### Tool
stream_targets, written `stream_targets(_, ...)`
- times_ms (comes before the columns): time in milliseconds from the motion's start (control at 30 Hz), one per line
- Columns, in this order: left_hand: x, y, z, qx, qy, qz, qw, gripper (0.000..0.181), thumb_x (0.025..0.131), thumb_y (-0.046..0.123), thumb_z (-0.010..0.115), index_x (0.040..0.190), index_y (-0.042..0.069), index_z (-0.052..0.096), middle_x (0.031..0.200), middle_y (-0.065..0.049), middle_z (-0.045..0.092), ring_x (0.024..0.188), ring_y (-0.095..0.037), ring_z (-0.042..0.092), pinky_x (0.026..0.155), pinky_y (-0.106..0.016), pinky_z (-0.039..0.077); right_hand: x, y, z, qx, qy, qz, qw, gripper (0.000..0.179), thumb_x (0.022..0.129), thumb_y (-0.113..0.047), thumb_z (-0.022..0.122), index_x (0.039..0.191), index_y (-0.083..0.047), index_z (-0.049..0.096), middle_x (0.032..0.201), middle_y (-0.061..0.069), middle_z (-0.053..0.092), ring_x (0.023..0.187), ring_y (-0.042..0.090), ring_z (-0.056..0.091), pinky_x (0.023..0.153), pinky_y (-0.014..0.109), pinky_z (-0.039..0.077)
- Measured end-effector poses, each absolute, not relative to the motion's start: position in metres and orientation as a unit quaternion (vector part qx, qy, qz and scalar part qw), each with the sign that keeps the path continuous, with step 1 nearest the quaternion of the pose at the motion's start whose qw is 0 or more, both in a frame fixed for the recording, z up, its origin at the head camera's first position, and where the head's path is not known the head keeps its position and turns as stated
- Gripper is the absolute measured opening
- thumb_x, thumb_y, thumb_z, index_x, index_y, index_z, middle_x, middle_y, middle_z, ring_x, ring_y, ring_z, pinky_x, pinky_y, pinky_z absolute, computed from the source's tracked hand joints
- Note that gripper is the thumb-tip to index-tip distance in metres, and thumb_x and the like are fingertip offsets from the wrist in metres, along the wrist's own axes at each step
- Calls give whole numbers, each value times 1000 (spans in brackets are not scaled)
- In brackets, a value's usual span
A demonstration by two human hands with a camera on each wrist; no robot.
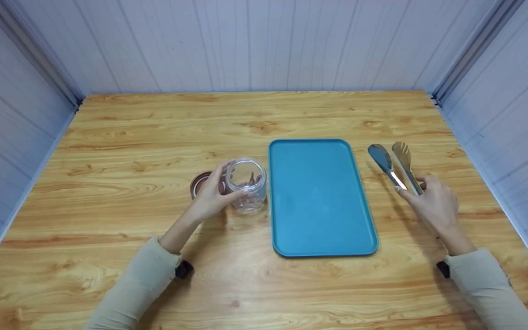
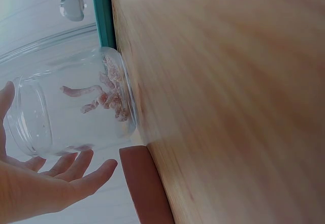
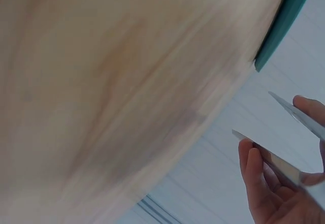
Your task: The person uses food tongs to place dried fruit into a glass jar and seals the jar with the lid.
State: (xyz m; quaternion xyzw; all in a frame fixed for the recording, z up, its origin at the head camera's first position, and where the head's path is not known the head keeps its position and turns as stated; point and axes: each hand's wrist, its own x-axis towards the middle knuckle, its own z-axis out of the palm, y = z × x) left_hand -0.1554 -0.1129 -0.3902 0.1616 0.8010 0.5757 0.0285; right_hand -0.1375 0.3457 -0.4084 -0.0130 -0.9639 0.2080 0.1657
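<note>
My left hand (image 1: 211, 195) holds a clear jar (image 1: 254, 201) by its upper part, thumb on the near side and fingers behind. The jar stands upright without its lid. Several reddish-brown, frosted-looking pieces (image 2: 109, 94) lie at its bottom in the left wrist view. A brown lid (image 1: 196, 184) sits on the table just left of the jar, partly covered by the hand. On the right, my right hand (image 1: 436, 204) grips metal salad tongs (image 1: 407, 170), their spoon and fork heads apart and pointing away from me. Thumb and fingers press opposite arms.
A blue rectangular tray (image 1: 321, 201) lies between the hands, close to the jar's right side. The wooden table (image 1: 154, 137) reaches back to a pale panelled wall (image 1: 264, 46), with side walls left and right.
</note>
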Motion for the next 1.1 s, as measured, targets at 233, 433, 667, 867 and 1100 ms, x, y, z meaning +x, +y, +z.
stream_targets(233, -146, -110, -373, 155, 803, 575, 38, 69, 76, 5, 68, 131, -4, 29, 124, -23, 41, 110, -32, 41, 90, -42, 35, -137, 351, -412, -10, -972, 190, 136, 58, 76, -44, 65, 106, 5, 59, 82, 25, 61, 64, 35, 56, 46, 40, 38)
stream_targets(433, -146, -110, -374, 152, 799, 580, 42, 69, 76, 5, 69, 132, -4, 29, 124, -23, 41, 110, -32, 42, 90, -42, 35, -137, 354, -412, -12, -976, 187, 110, 59, 76, -47, 63, 105, 5, 59, 82, 23, 61, 62, 31, 55, 45, 39, 38)
stream_targets(667, -146, -109, -373, 149, 799, 581, 44, 69, 75, 6, 69, 132, -3, 30, 124, -23, 41, 110, -32, 41, 90, -41, 35, -137, 355, -413, -4, -979, 187, 78, 66, 75, -46, 65, 109, 9, 55, 80, 20, 60, 63, 30, 54, 49, 43, 39)
stream_targets(867, -147, -109, -374, 148, 799, 581, 45, 70, 76, 6, 69, 133, -3, 29, 125, -23, 40, 110, -32, 41, 90, -41, 36, -140, 356, -414, 2, -981, 185, 55, 73, 72, -51, 65, 108, 12, 53, 74, 17, 58, 58, 27, 52, 47, 42, 39)
stream_targets(1100, -150, -111, -383, 151, 798, 582, 39, 71, 75, 9, 70, 133, 0, 29, 124, -22, 41, 109, -33, 43, 88, -41, 37, -141, 355, -415, 7, -986, 167, 18, 80, 73, -53, 63, 110, 16, 50, 64, 13, 55, 49, 22, 46, 41, 34, 35)
